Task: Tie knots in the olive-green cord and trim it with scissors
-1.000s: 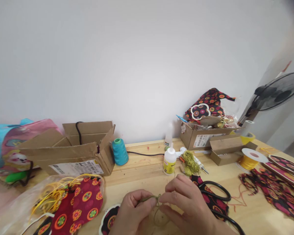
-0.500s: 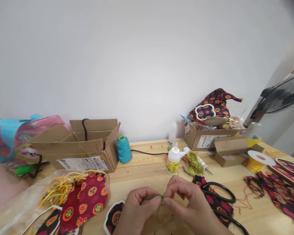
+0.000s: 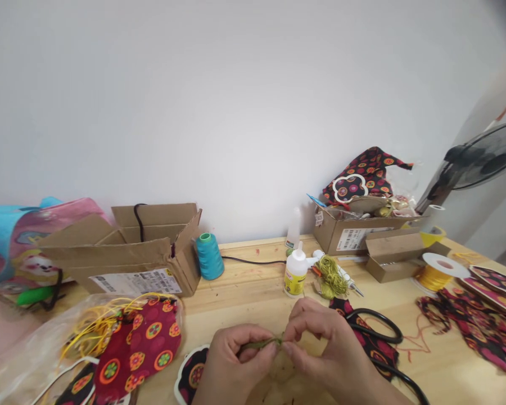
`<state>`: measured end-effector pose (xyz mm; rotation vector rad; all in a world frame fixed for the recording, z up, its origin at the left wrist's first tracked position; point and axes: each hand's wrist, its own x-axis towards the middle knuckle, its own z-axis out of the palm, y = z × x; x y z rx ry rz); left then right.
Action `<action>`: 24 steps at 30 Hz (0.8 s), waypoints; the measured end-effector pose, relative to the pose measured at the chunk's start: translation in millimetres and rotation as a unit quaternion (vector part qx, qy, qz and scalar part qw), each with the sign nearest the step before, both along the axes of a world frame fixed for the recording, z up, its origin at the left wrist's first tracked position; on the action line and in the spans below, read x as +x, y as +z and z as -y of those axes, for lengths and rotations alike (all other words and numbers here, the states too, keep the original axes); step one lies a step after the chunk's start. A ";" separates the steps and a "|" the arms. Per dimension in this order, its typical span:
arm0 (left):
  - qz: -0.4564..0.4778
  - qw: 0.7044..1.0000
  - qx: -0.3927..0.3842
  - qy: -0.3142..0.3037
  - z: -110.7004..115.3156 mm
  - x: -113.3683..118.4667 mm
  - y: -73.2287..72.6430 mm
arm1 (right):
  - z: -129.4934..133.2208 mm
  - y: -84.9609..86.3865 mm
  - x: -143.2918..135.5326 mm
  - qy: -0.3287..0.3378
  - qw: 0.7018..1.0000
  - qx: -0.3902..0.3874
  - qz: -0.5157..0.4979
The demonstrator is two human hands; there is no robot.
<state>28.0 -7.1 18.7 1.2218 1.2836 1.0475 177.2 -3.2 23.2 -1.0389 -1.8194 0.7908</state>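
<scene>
My left hand pinches a thin olive-green cord between thumb and forefinger. Thumb to finger, my right hand grips the same cord close by, where it looks bunched or knotted. Both hands meet low in the middle of the view, above the wooden table. Just left of my left hand lies a white-edged, flower-shaped piece with dark patterned fabric, partly covered by the hand. Black-handled scissors rest on patterned cloth right beside my right hand; their blades are hidden.
Beyond my hands stand a white glue bottle, a bundle of green cord and a teal thread cone. Cardboard boxes line the wall. At left is a bag with red fabric; at right, a yellow cord spool.
The loop of cord that hung below my fingers no longer shows clearly. More cord is visible along my left fingers. The view has shifted slightly.
</scene>
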 end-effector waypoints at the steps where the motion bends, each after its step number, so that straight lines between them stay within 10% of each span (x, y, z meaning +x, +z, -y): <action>1: -0.002 1.000 -0.001 -0.002 0.1 0.1 0.3 | 0.1 0.0 0.3 0.006 1.000 -0.003 -0.004; 14: -0.004 0.991 -0.073 -0.114 -1.4 -4.4 -7.9 | -7.6 -10.8 0.7 0.117 0.926 -0.305 -0.188; 24: 0.068 0.989 -0.102 -0.082 -4.4 -11.2 -19.0 | -8.9 -13.8 3.4 0.167 0.922 -0.286 -0.201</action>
